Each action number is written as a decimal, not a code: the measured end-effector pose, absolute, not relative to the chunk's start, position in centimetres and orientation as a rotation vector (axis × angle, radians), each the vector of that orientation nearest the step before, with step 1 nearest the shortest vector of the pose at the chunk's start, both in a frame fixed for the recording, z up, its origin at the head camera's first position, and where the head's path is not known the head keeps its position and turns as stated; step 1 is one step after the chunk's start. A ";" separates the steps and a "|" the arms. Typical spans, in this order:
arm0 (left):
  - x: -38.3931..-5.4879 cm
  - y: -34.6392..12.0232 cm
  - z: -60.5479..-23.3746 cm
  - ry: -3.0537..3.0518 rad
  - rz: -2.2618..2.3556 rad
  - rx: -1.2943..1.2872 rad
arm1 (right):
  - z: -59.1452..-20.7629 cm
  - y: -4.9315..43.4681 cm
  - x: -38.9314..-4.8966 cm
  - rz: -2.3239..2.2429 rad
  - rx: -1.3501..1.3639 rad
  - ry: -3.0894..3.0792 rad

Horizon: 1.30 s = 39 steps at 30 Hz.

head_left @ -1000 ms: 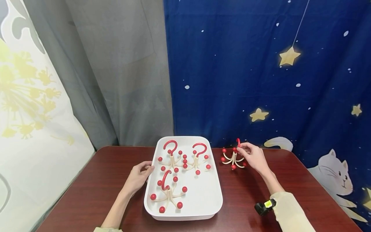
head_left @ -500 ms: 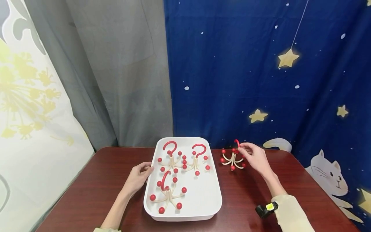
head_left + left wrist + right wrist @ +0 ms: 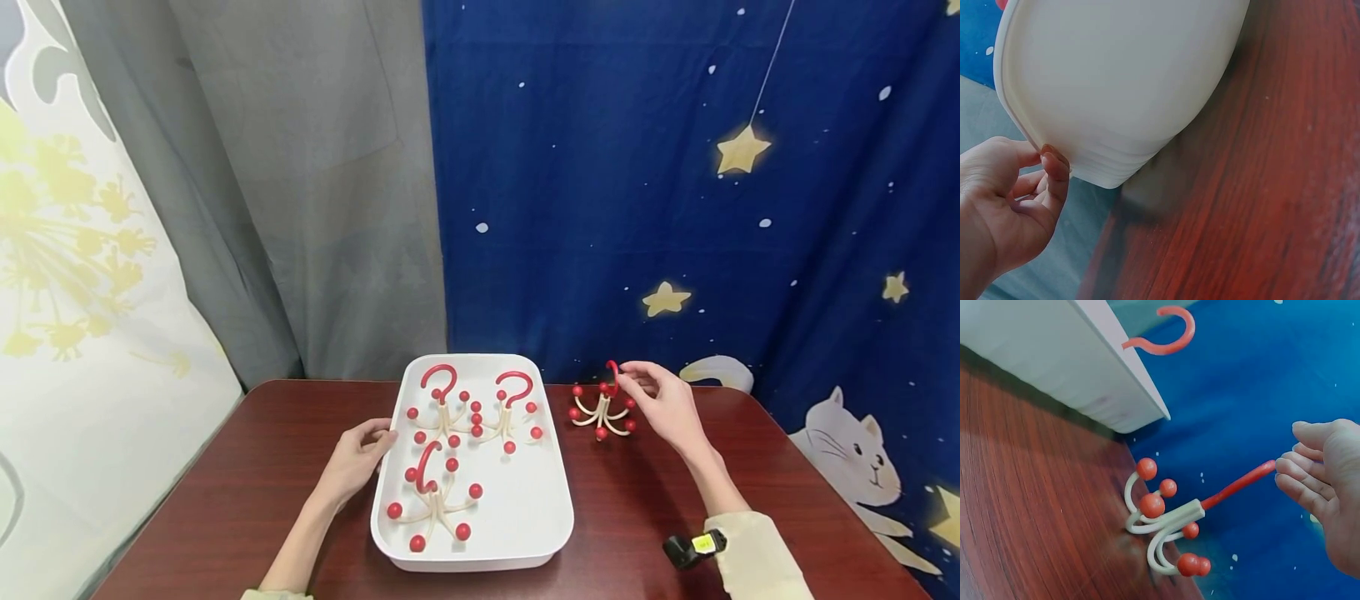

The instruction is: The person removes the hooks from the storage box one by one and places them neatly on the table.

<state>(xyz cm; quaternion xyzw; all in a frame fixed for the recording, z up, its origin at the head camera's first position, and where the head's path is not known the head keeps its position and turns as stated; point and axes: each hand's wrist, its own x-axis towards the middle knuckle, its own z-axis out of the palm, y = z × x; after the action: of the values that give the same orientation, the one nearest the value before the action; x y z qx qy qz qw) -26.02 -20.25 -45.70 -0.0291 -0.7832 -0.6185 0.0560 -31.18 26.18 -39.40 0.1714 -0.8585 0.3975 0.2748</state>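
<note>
My left hand [image 3: 356, 460] pinches the left rim of a white plastic tray [image 3: 521, 508]; the left wrist view shows thumb and fingers [image 3: 1055, 178] on the lip. Three multi-arm hook hangers with cream arms, red ball tips and red hooks stand in the tray: back left [image 3: 444, 412], back right [image 3: 507, 417], front left [image 3: 437, 504]. A fourth hook hanger [image 3: 603, 410] stands upright on the table right of the tray. My right hand [image 3: 667, 408] is just beside its red hook [image 3: 1238, 485], thumb and fingers parted, holding nothing; whether a fingertip touches the hook I cannot tell.
The dark red wooden table [image 3: 277, 458] ends at its back edge by a grey curtain [image 3: 322, 208] and a blue star-patterned curtain [image 3: 570, 183]. A black wrist camera [image 3: 686, 550] sits at my right cuff.
My right hand has loosened its pinch on the fourth hanger's hook and drawn slightly right. That hanger stays standing on the table. The left hand and tray hold still.
</note>
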 end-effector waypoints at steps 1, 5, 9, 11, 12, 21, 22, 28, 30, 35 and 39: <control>-26.0 -20.3 -45.7 -2.379 -1.873 -0.086 | -39.3 26.0 -31.1 1.074 0.473 -2.303; -26.1 -20.3 -45.9 -2.393 -1.861 -0.077 | -38.9 24.9 -30.6 1.107 0.511 -2.281; -26.2 -20.3 -45.9 -2.393 -1.862 -0.079 | -38.6 23.7 -30.4 1.141 0.552 -2.267; -26.2 -20.3 -45.8 -2.393 -1.860 -0.082 | -38.4 23.1 -30.1 1.154 0.573 -2.269; -26.2 -20.3 -45.8 -2.392 -1.860 -0.082 | -38.4 22.8 -30.0 1.158 0.580 -2.274; -26.1 -20.3 -45.8 -2.391 -1.862 -0.082 | -38.1 19.7 -28.9 1.223 0.645 -2.295; -26.1 -20.3 -45.8 -2.389 -1.864 -0.080 | -38.1 19.3 -28.8 1.233 0.654 -2.293; -26.2 -20.4 -45.8 -2.391 -1.866 -0.077 | -38.4 17.1 -28.3 1.299 0.724 -2.280; -26.1 -20.4 -45.8 -2.394 -1.868 -0.077 | -38.5 16.4 -28.2 1.299 0.750 -2.276; -26.1 -20.4 -45.8 -2.395 -1.873 -0.071 | -38.4 14.6 -27.7 1.319 0.813 -2.280; -26.1 -20.3 -45.8 -2.399 -1.872 -0.061 | -38.3 13.2 -27.2 1.340 0.814 -2.321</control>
<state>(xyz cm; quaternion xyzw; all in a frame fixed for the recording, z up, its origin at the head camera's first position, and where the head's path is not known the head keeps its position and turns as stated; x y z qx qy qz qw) -26.14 -20.33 -45.83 -0.0199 -0.7872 -0.6145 0.0491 -27.17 13.19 -38.29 0.2865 -0.8166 0.4716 0.1695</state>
